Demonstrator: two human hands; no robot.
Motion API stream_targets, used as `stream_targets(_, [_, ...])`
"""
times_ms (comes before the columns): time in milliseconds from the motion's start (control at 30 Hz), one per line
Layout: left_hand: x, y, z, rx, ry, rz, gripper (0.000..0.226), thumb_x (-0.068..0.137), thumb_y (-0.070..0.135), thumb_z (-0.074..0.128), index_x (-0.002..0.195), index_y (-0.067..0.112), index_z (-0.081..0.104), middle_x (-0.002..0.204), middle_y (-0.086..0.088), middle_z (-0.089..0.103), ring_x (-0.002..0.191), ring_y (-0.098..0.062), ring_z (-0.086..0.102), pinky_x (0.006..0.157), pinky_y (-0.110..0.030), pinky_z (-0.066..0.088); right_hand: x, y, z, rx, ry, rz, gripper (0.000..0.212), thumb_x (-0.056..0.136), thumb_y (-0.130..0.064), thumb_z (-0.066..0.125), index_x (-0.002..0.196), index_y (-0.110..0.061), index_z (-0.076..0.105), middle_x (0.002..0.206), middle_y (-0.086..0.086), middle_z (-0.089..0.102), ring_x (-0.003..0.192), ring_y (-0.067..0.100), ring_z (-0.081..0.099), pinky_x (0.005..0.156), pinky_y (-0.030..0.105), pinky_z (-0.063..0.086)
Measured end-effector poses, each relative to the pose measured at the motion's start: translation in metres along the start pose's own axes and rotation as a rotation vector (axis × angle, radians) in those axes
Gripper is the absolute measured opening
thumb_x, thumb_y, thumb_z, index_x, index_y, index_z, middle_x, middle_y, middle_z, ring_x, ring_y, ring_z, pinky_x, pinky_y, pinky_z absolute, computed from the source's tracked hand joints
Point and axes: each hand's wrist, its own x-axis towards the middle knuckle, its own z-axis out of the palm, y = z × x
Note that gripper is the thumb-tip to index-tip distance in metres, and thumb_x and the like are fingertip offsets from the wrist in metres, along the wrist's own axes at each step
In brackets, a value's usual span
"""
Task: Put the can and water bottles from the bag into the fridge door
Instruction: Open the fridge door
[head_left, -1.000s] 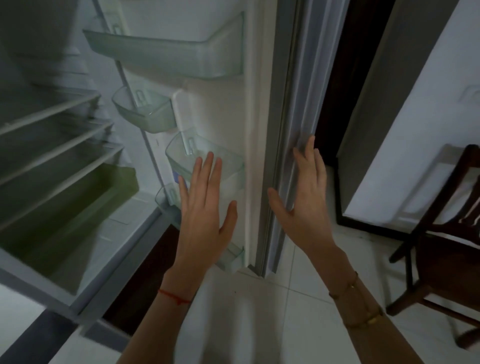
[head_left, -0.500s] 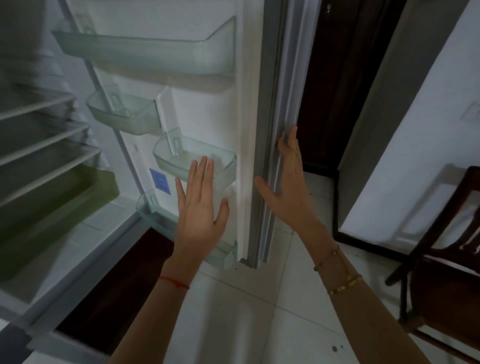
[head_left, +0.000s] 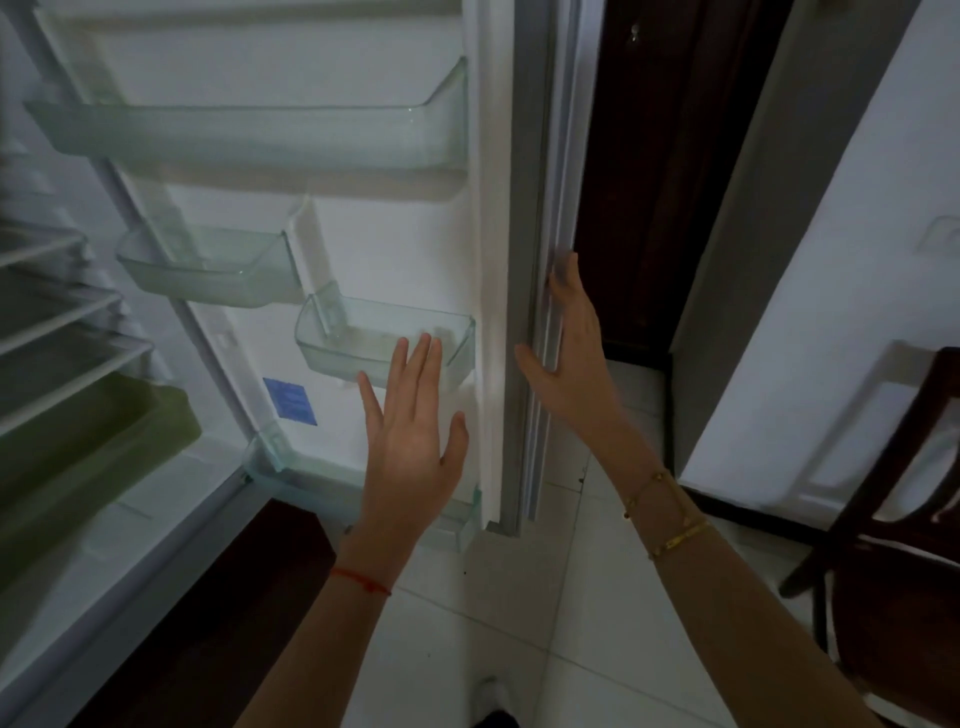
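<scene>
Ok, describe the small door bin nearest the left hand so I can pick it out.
Start at the open fridge door, under its wide top shelf. Two small clear bins hang below it; take the lower bin, by the door's outer edge, right at the fingertips of the left hand. The other bin sits higher, nearer the hinge.

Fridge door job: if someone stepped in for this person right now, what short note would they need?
Left hand: open, fingers straight, raised in front of the small door bin; holds nothing.
Right hand: open, flat against the outer edge of the fridge door; holds nothing.
Things: the bag, can and water bottles are not in view.
Done: the door stands open; the bins that show look empty.
Left: fetch the can and bottles from the bag and stand them in the door bins.
</scene>
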Motion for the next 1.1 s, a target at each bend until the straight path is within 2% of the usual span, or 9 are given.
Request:
stream_targets(133, [0.034, -0.002, 0.032, 0.028, 0.074, 0.008, 0.064, 0.094, 0.021, 0.05, 0.152, 0.004, 0.03, 0.161, -0.009, 0.031, 0.153, -0.026, 0.018, 0.12, -0.064, 0.005, 0.029, 0.033, -0.001, -0.014, -0.043, 0.038, 0.078, 0.088, -0.019, 0.061, 0.149, -0.001, 0.017, 0.161, 0.014, 0.003, 0.15, 0.022, 0.011, 0.122, 0.045, 0.019])
stream_targets(267, [0.042, -0.005, 0.038, 0.074, 0.133, 0.05, 0.062, 0.093, 0.019, 0.057, 0.149, 0.001, 0.036, 0.158, -0.011, 0.037, 0.151, -0.029, 0.023, 0.118, -0.067, 0.009, 0.038, 0.041, 0.001, 0.006, -0.043, 0.038, 0.08, 0.088, -0.023, 0.06, 0.151, -0.003, 0.014, 0.162, 0.01, 0.002, 0.15, 0.016, 0.009, 0.123, 0.037, 0.016])
stream_targets(367, [0.058, -0.01, 0.051, 0.086, 0.164, 0.081, 0.059, 0.092, 0.017, 0.06, 0.146, 0.0, 0.042, 0.154, -0.012, 0.043, 0.149, -0.03, 0.029, 0.116, -0.068, 0.014, 0.055, 0.061, 0.007, 0.038, -0.041, 0.035, 0.079, 0.089, -0.025, 0.059, 0.15, -0.001, 0.014, 0.161, 0.013, 0.004, 0.151, 0.018, 0.008, 0.123, 0.039, 0.015])
stream_targets(467, [0.081, -0.016, 0.064, 0.071, 0.176, 0.092, 0.056, 0.093, 0.019, 0.06, 0.143, 0.001, 0.046, 0.151, -0.011, 0.048, 0.147, -0.028, 0.033, 0.116, -0.066, 0.017, 0.078, 0.082, 0.016, 0.058, -0.016, 0.025, 0.077, 0.09, -0.024, 0.056, 0.149, 0.003, 0.015, 0.16, 0.017, 0.009, 0.15, 0.023, 0.012, 0.122, 0.046, 0.018])
stream_targets(700, [0.137, -0.023, 0.097, 0.1, 0.214, 0.126, 0.055, 0.092, 0.02, 0.062, 0.142, 0.002, 0.048, 0.15, -0.01, 0.049, 0.147, -0.027, 0.035, 0.116, -0.066, 0.018, 0.125, 0.13, 0.03, 0.119, -0.009, 0.053, 0.072, 0.091, -0.023, 0.057, 0.15, -0.008, 0.018, 0.161, 0.009, 0.014, 0.149, 0.019, 0.016, 0.119, 0.051, 0.025])
stream_targets(800, [0.155, -0.026, 0.113, 0.136, 0.215, 0.097, 0.055, 0.093, 0.023, 0.061, 0.143, 0.003, 0.048, 0.151, -0.009, 0.048, 0.147, -0.027, 0.035, 0.116, -0.067, 0.017, 0.144, 0.148, 0.039, 0.127, -0.008, 0.033, 0.072, 0.091, -0.023, 0.059, 0.149, -0.005, 0.022, 0.16, 0.008, 0.018, 0.148, 0.019, 0.02, 0.116, 0.051, 0.03])
stream_targets(1100, [0.193, -0.034, 0.153, 0.177, 0.221, 0.013, 0.053, 0.094, 0.025, 0.057, 0.142, 0.005, 0.049, 0.15, -0.008, 0.05, 0.146, -0.024, 0.036, 0.117, -0.066, 0.015, 0.193, 0.186, 0.058, 0.148, -0.066, 0.078, 0.081, 0.087, -0.032, 0.067, 0.151, -0.014, 0.02, 0.159, -0.001, 0.022, 0.146, 0.01, 0.025, 0.118, 0.042, 0.03])
